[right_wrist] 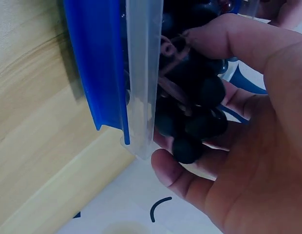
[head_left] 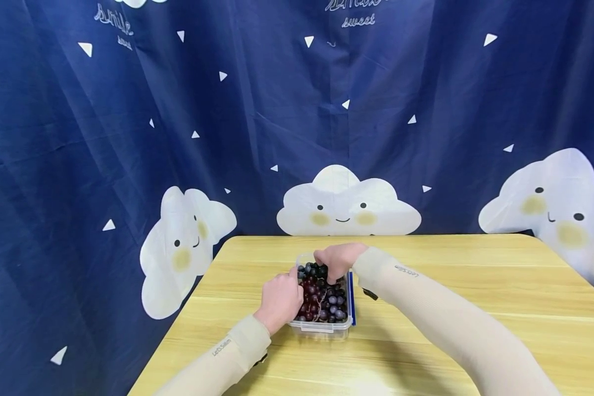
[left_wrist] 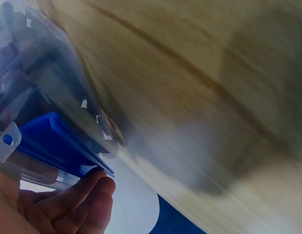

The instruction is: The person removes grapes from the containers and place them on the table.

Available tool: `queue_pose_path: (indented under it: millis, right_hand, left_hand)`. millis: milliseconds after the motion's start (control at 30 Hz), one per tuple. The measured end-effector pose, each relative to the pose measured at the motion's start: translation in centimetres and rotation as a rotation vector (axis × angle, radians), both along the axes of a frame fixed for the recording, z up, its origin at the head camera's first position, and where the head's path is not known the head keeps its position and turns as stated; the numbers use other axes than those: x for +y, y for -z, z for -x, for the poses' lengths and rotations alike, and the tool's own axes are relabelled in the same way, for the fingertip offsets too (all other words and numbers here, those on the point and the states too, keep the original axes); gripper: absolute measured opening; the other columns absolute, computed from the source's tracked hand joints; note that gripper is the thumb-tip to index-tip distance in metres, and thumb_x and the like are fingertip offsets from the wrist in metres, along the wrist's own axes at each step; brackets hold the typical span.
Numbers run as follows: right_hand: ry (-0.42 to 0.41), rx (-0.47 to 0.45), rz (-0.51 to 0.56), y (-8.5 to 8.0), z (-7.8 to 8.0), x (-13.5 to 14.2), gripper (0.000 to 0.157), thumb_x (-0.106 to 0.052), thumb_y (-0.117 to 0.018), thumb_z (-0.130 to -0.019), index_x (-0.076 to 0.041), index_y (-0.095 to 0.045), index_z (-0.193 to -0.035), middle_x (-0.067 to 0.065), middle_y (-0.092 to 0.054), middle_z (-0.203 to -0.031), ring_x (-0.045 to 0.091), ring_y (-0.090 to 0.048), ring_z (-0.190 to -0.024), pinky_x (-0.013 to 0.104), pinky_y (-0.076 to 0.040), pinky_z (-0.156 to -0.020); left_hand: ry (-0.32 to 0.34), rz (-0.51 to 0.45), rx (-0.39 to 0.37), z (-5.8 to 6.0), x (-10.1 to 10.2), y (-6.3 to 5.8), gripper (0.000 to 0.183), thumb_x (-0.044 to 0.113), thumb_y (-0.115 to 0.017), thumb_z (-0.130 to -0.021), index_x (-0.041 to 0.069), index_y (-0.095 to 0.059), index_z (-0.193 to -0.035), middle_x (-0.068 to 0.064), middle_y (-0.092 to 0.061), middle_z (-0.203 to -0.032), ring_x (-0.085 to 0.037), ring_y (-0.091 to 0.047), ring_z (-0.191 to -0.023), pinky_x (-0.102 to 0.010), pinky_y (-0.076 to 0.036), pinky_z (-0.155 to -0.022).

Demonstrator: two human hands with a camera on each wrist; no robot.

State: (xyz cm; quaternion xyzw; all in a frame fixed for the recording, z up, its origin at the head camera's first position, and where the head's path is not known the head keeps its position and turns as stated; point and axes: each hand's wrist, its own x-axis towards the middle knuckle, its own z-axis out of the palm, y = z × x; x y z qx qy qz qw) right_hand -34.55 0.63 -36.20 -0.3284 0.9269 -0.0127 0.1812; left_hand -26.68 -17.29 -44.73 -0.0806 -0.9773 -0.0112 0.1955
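Note:
A clear plastic container (head_left: 322, 326) on the table holds red grapes (head_left: 309, 297) and dark grapes (head_left: 334, 302). Along its left side my left hand (head_left: 280, 297) grips the wall, the thumb side up by the rim. The left wrist view shows its fingers curled beside a blue latch flap (left_wrist: 56, 146). My right hand (head_left: 339, 261) reaches in over the far right part. Seen from the right wrist, its thumb and fingers are curled round a bunch of dark grapes (right_wrist: 209, 95), the thumb by the brown stem (right_wrist: 175, 95).
Another blue flap (right_wrist: 95, 58) hangs down on the container's right side. The wooden table (head_left: 475, 286) stretches to both sides. Behind it hangs a dark blue curtain (head_left: 287, 110) with white clouds.

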Motion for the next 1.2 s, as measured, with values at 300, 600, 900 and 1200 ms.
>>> queue_pose_path:
  millis: [300,600,900,1200]
  right_hand:
    - [-0.038,0.080,0.054,0.7,0.7,0.3,0.043,-0.023,-0.077,-0.088,-0.019,-0.055,-0.124,-0.003,-0.062,-0.108,0.012,-0.057,-0.079,0.031,-0.050,-0.073]
    - [-0.119,0.212,0.098,0.0,0.7,1.0,0.039,-0.022,-0.080,-0.083,-0.018,-0.062,-0.118,-0.003,-0.065,-0.115,0.011,-0.058,-0.088,0.029,-0.052,-0.080]
    - [-0.214,0.297,0.173,-0.7,0.3,1.5,0.032,-0.019,-0.081,-0.082,-0.015,-0.065,-0.109,-0.001,-0.066,-0.108,0.015,-0.061,-0.092,0.034,-0.053,-0.085]
    - [-0.257,0.328,0.194,-1.6,-0.7,2.0,0.027,-0.013,-0.079,-0.081,-0.014,-0.068,-0.105,-0.003,-0.061,-0.100,0.015,-0.056,-0.085,0.032,-0.051,-0.078]
  left_hand:
    - [0.003,-0.006,-0.013,0.0,0.1,-0.1,0.048,0.024,-0.058,-0.095,0.001,-0.059,-0.137,-0.012,-0.073,-0.088,-0.025,-0.069,-0.072,-0.039,-0.052,-0.051]
    - [0.006,-0.021,-0.003,0.1,0.1,-0.3,0.048,0.024,-0.060,-0.093,0.000,-0.060,-0.135,-0.012,-0.072,-0.086,-0.027,-0.069,-0.072,-0.041,-0.053,-0.053]
    - [-0.008,-0.032,-0.037,0.1,0.0,-0.3,0.048,0.026,-0.057,-0.095,0.002,-0.058,-0.137,-0.013,-0.072,-0.089,-0.026,-0.069,-0.073,-0.040,-0.053,-0.054]
    - [-0.010,-0.039,-0.018,0.3,-0.1,0.1,0.046,0.025,-0.059,-0.093,0.004,-0.060,-0.133,-0.014,-0.072,-0.088,-0.028,-0.070,-0.075,-0.043,-0.054,-0.055]
